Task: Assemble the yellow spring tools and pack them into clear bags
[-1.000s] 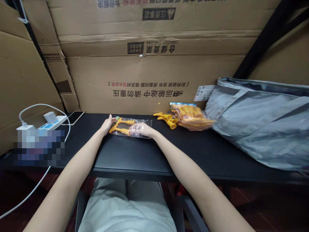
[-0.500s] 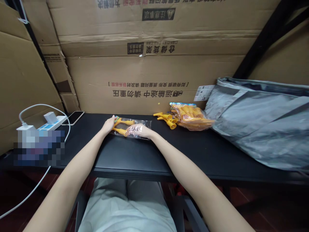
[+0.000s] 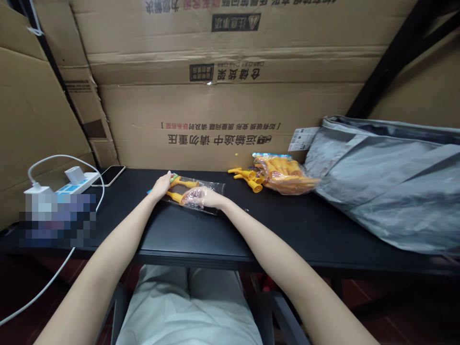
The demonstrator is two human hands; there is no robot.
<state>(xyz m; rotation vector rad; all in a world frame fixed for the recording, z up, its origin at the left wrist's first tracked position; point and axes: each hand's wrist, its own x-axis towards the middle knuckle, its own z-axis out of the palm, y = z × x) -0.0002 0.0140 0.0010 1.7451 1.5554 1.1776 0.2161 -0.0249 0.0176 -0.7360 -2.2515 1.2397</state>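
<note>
A clear plastic bag with yellow trumpet-shaped plastic pieces in it lies over the black table. My left hand is closed on the bag's left end, where a bit of green and blue print shows. From the right, my right hand reaches inside the bag, its fingers bent around the wide end of the lower yellow piece. Film glare partly hides those fingertips. Farther right, several loose yellow pieces lie beside a fuller bag of yellow pieces.
A large grey fabric bag fills the table's right side. To the left are a phone, a power strip with chargers and a white cable. Cardboard stands upright along the back of the black table.
My right hand has shifted slightly left and down, and the bag's right end has tilted toward me. The lower yellow piece has moved left. My left hand has barely moved.
</note>
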